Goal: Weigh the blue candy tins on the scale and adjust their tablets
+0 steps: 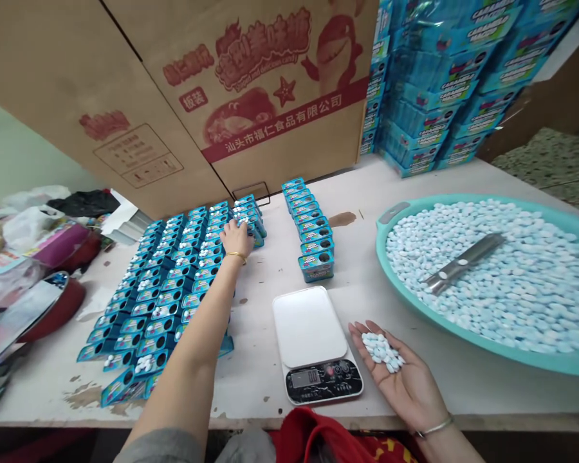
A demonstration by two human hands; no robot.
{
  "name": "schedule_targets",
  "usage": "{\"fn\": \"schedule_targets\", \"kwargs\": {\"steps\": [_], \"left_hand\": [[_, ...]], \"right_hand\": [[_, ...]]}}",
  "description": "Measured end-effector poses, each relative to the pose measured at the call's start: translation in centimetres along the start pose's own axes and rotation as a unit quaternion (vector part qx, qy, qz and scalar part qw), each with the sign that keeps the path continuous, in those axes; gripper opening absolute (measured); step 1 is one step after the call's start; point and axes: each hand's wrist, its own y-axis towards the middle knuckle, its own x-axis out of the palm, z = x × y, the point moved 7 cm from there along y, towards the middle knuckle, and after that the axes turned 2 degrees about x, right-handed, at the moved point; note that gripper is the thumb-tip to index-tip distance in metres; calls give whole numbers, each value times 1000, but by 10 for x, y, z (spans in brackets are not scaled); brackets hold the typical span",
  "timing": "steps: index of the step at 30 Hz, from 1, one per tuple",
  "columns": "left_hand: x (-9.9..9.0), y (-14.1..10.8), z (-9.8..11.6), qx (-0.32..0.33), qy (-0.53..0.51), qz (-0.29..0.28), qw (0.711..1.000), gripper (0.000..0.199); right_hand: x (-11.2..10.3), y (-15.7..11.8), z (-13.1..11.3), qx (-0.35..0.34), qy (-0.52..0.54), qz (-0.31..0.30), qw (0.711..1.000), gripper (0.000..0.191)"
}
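My left hand [237, 240], with a gold bangle at the wrist, reaches over the far right rows of small blue candy boxes [176, 283]. Its fingers curl down onto a box top where white candies [244, 221] lie; what they grip is hidden. Many of these boxes have a dark round opening on top, and some have candies piled on them. My right hand [405, 379] is turned palm up, cupping a small heap of pale blue and white candies [383, 351]. Just left of it sits a white kitchen scale [311, 328], its pan bare and its display apparently reading zero.
A turquoise basin [390, 270] full of candies stands at right, with a metal scoop [463, 262] lying in it. One line of blue boxes [316, 263] runs behind the scale. Cardboard cartons [270, 164] and stacked blue packs [419, 116] close off the back. Bags and a red bowl [67, 308] crowd the left.
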Motion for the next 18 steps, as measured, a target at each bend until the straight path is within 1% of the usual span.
{"fn": "schedule_targets", "kwargs": {"steps": [2,4,5,7,10,12,14,16,18], "left_hand": [[6,5,-2,44,8,-20,999,22],[3,3,3,93,18,-34,995,16],[-1,-2,6,115,22,-41,992,14],[-16,-16,11,145,27,-57,987,16],[-50,-55,22,196,24,-80,977,20],[-76,-91,38,262,21,-83,961,22],[-94,-126,55,307,11,-100,946,23],[-101,-156,71,331,-2,-121,936,23],[-99,-176,83,344,-11,-130,930,23]], "right_hand": [[3,5,-1,-4,-2,-8,1000,24],[7,11,-3,-12,-5,-18,1000,22],[10,14,-3,-17,-7,-22,1000,21],[14,18,-3,-23,-11,-27,999,20],[17,24,4,-23,-17,-34,999,20],[18,26,9,-26,-18,-38,999,19],[19,27,15,-30,-20,-40,999,19],[20,28,23,-27,-24,-46,998,18],[24,29,33,-17,-28,-58,998,17]]}}
